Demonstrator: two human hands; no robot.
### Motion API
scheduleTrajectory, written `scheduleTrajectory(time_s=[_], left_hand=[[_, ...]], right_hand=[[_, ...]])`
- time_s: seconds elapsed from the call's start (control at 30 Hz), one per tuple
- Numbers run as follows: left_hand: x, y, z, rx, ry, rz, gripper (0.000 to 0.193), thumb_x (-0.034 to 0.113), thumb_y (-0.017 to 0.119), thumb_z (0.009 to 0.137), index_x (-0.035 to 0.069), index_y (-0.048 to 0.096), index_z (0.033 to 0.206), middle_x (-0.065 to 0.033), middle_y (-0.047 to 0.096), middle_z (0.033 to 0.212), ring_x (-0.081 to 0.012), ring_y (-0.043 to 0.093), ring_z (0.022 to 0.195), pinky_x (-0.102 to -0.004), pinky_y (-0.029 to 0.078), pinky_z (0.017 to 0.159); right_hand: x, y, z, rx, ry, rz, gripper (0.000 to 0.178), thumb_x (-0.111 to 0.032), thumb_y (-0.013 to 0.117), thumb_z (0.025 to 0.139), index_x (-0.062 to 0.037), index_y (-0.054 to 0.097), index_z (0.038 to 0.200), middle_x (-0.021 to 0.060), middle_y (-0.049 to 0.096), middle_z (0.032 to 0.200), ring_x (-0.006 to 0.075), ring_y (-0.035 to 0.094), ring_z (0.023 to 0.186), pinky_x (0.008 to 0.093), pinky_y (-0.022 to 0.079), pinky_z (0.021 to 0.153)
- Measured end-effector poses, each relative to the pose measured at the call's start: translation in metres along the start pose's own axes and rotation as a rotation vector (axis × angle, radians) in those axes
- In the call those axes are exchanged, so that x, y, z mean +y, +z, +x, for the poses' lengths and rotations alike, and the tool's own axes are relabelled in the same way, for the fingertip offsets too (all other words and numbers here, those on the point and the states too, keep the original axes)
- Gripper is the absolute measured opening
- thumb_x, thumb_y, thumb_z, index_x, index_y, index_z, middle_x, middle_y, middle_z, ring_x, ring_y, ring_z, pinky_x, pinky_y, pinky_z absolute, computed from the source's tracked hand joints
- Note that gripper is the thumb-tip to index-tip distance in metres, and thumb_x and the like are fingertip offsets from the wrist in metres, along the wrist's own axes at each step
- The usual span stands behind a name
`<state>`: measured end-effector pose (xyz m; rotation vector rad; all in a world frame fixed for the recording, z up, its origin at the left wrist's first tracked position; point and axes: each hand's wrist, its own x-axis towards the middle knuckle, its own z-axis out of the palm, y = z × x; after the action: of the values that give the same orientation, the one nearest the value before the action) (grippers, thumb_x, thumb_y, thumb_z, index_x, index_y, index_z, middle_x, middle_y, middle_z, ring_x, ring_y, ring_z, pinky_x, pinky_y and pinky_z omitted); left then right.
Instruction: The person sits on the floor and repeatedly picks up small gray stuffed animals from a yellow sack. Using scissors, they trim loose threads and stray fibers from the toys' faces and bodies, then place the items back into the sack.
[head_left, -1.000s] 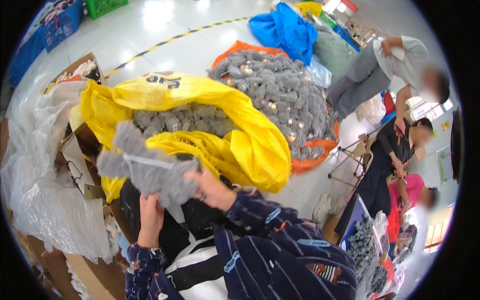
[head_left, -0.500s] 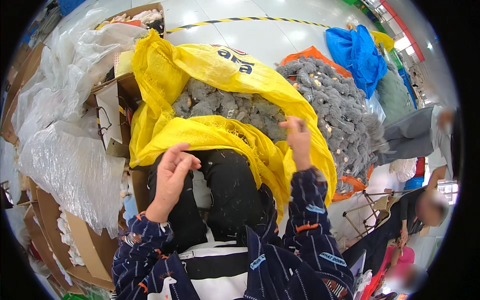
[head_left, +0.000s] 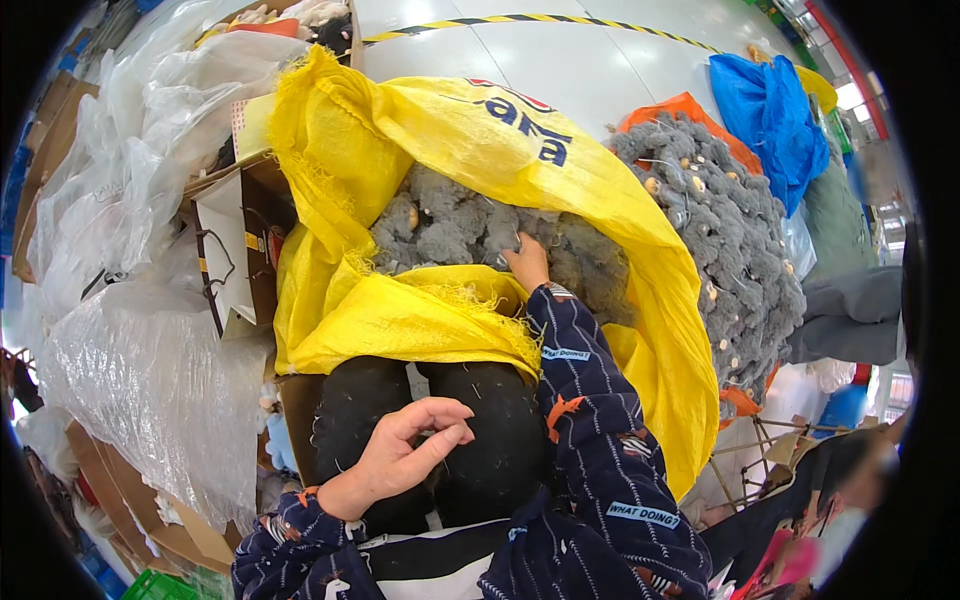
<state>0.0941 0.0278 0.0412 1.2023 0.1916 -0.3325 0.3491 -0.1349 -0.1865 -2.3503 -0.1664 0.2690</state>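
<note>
A yellow woven sack [head_left: 400,325] lies open in front of my knees, its mouth folded back. Inside it is a heap of grey fluffy plush pieces [head_left: 450,225]. My right hand [head_left: 528,263] reaches into the mouth, its fingers closed on one grey fluffy plush piece [head_left: 498,232]; the fingertips are partly sunk in the fluff. Over my lap hovers my left hand [head_left: 408,452], empty, with the thumb and index finger apart and the other fingers loosely bent.
Right of the sack stands an orange bag [head_left: 690,118] heaped with more grey plush pieces [head_left: 700,230]. Beyond it is a blue bag [head_left: 770,125]. Clear plastic sheeting [head_left: 160,370] and cardboard boxes [head_left: 130,490] crowd my left. Other people [head_left: 840,480] are at far right.
My right hand has moved left and into the sack's mouth, onto the grey plush. My left hand has drawn back toward my lap. The whole view has shifted slightly.
</note>
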Motion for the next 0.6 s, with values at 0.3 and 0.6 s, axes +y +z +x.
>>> scheduleTrajectory(time_s=[0.3, 0.6], left_hand=[[-0.011, -0.002, -0.002, -0.044, 0.078, -0.037, 0.021, 0.008, 0.050, 0.089, 0.000, 0.051, 0.108, -0.0045, 0.059, 0.090, -0.0094, 0.056, 0.084, -0.0232, 0.045, 0.078], [0.010, 0.013, -0.027, 0.406, 0.730, 0.736, 0.040, 0.007, 0.063, 0.075, -0.001, 0.051, 0.112, -0.0127, 0.057, 0.100, -0.0245, 0.055, 0.095, -0.0311, 0.043, 0.084]], right_hand=[[-0.064, -0.059, -0.064, 0.149, -0.387, 0.210, 0.029, -0.010, 0.064, 0.069, 0.0057, 0.057, 0.092, 0.0188, 0.061, 0.086, 0.0319, 0.059, 0.074, 0.0337, 0.046, 0.067], [-0.200, -0.171, -0.196, 0.187, -0.745, 0.372, 0.015, -0.001, 0.064, 0.071, -0.0026, 0.056, 0.083, 0.0070, 0.056, 0.079, 0.0163, 0.053, 0.070, 0.0243, 0.042, 0.063]])
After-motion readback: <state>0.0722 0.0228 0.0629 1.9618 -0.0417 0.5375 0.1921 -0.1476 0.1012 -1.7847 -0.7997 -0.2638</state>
